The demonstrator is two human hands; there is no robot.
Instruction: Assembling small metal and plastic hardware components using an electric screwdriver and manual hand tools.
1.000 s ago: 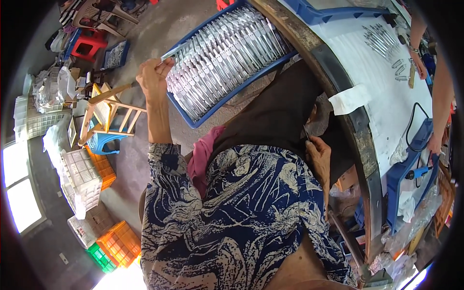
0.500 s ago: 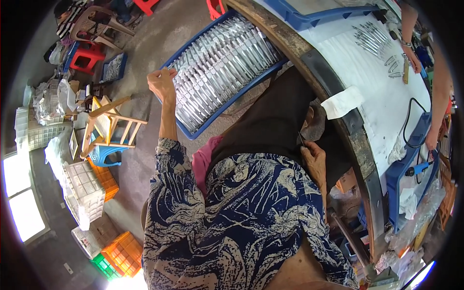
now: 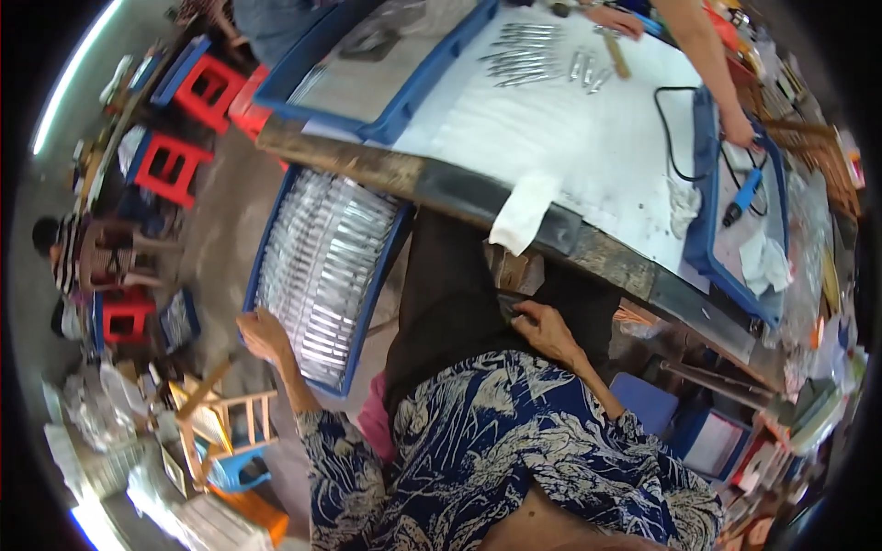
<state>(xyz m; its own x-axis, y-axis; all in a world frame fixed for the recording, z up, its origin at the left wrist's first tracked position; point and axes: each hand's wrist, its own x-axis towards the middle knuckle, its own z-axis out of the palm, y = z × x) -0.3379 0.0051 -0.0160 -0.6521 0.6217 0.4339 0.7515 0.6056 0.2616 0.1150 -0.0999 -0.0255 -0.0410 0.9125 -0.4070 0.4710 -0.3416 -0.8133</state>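
Your left hand [image 3: 266, 336] is at the left edge of the blue tray [image 3: 369, 321], with its fingers curled in close together; you may have the rim or a single piece between them, but the blur hides which, so I cannot tell whether they are clamped on anything. The slim metal pieces [image 3: 322, 266] lie packed in rows inside the tray, just to the right of those left fingers and reaching away beyond them; from your right fingers they are well off to the left.

Your right hand [image 3: 548, 331] is low over your lap, its fingers bent inward; a small dark object [image 3: 507, 301] shows right at their tips, and I cannot tell how firmly they grip it. Beyond the right fingers runs the bench [image 3: 570, 138], a white cloth [image 3: 525, 216] hanging over its near edge.

I judge the step in hand to be work among the packed pieces at the tray's left side; the next move seems to call for a light left pinch that leaves neighbouring rows undisturbed, with the right fingers kept steady.
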